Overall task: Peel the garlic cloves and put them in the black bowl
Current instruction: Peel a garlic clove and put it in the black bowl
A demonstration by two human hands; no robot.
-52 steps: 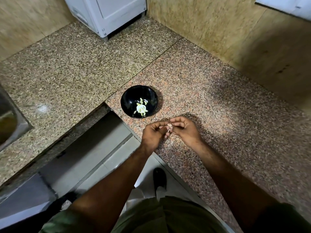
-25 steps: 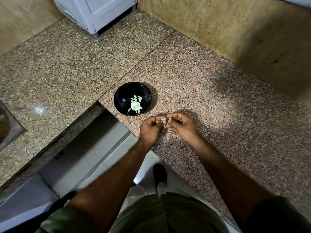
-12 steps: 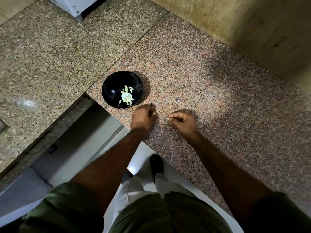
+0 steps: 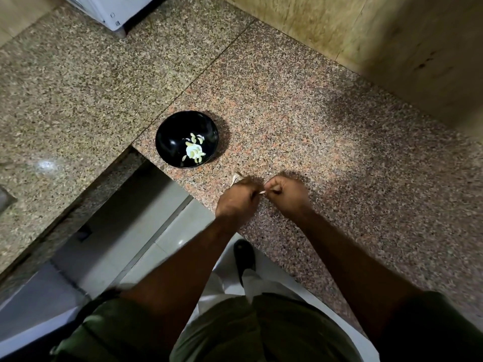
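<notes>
- Granite counter [image 4: 300,105] is carrying the black bowl [image 4: 187,139], which is sitting near its front edge; peeled cloves [image 4: 194,152] are already lying inside.
- Left hand [image 4: 236,198] and right hand [image 4: 286,193] are working just in front of the bowl, fingers curled, both pinching a small pale garlic clove [image 4: 262,192] between them.
- Loose skin scrap [image 4: 235,176] is lying on the counter between bowl and left hand.
- Judging: clove is handling light, firm, a bit slippery once bare; skin is papery and tearing easily. Best hold is at the ends, peeling from the tip.
- No brands or writing are reading anywhere; white appliance [image 4: 112,9] behind the bowl is showing none either.
</notes>
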